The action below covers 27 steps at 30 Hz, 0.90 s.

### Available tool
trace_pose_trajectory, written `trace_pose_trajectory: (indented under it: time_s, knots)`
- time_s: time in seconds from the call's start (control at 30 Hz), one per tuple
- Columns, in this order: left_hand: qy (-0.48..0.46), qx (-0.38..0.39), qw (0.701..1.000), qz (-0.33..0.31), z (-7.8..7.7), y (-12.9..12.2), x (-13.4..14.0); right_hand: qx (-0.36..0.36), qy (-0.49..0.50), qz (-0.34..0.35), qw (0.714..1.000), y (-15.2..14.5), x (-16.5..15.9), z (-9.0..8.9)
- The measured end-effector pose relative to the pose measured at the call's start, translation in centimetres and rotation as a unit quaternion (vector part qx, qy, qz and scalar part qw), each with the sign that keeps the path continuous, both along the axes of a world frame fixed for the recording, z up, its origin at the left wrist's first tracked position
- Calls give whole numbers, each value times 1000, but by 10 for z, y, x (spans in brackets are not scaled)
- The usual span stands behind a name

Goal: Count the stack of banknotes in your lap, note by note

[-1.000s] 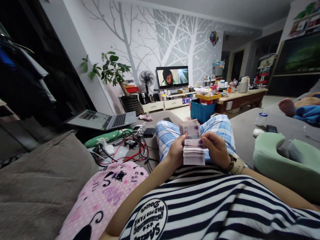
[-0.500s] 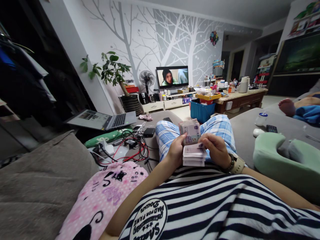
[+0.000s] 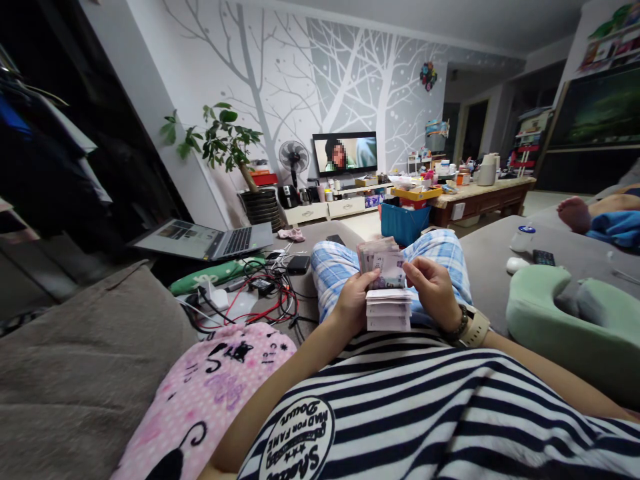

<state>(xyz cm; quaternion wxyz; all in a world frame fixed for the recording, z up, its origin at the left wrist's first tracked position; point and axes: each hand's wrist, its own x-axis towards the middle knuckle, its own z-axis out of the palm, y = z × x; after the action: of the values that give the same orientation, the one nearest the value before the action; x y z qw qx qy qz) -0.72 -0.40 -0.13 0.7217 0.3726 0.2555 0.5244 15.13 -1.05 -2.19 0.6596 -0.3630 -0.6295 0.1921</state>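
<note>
In left hand (image 3: 353, 301): gripped folded banknotes (image 3: 389, 311). In right hand (image 3: 433, 289): pinched one note (image 3: 392, 269) by edge. Risked spillage (through slackened hold).

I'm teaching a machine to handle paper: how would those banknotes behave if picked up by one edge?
The banknotes would probably sag, being thin, flexible-looking sheets. They'd likely slip apart too, since their edges lie staggered and no band shows.
</note>
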Motion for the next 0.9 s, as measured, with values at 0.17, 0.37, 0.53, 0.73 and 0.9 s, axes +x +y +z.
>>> trace_pose_trajectory:
  time_s: [0.17, 0.37, 0.53, 0.73, 0.9]
  knots:
    - [6, -2, 1000, 12, 4, -4, 2, 0, 3, -8, 1000, 2, -1, -2]
    - [8, -25, 999, 22, 8, -4, 6, 2, -1, -29, 1000, 5, 0, -5]
    - [-6, -37, 999, 3, 7, -1, 7, 17, -1, -27, 999, 2, 0, -6]
    - [36, 32, 999, 20, 5, -1, 4, 59, -26, 7, 998, -6, -2, -3]
    - [39, 52, 998, 1, 2, 1, 3, 72, -42, 14, 996, -8, -1, -4]
